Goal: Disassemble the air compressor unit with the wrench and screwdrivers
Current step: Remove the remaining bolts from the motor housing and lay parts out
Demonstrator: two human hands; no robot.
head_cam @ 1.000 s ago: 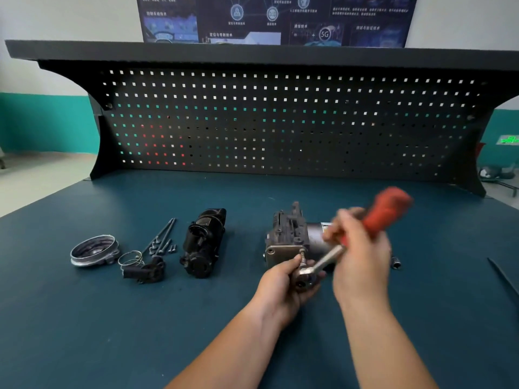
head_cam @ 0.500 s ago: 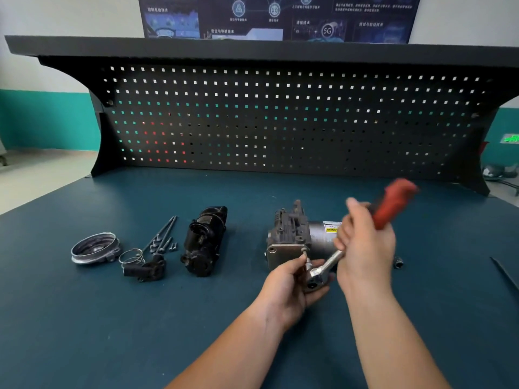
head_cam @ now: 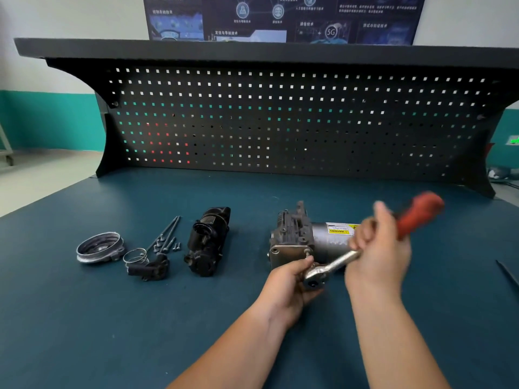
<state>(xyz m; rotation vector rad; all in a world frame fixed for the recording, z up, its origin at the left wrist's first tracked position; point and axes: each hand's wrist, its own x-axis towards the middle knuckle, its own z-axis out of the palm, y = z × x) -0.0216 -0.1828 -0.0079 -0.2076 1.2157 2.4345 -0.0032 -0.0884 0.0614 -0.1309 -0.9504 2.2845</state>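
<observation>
While the air compressor unit (head_cam: 303, 240) lies on its side near the middle of the dark teal bench top (head_cam: 112, 318), a person works a ratchet wrench (head_cam: 337, 261) at the corner of its near end plate. The left hand (head_cam: 289, 284) is curled round the wrench's steel head, thumb up by a bolt that stands proud of the plate. The right hand (head_cam: 379, 248) is blurred, wrapped round the red handle where it meets the shank, with one finger lifted clear. The handle slants up and away to the right.

Parts lie in a row to the left, well apart from the unit: a black motor housing (head_cam: 209, 242); a cluster of long bolts (head_cam: 167, 234) with small screws beside them; a black elbow fitting (head_cam: 150, 268); a wire clip (head_cam: 134, 255); and a grey metal ring (head_cam: 99, 247) farthest out. A thin dark tool (head_cam: 507, 272) lies at the bench's right edge – too little of it shows to tell what kind. Behind stands a black pegboard (head_cam: 280, 122) – above it, a dark poster (head_cam: 280, 18).
</observation>
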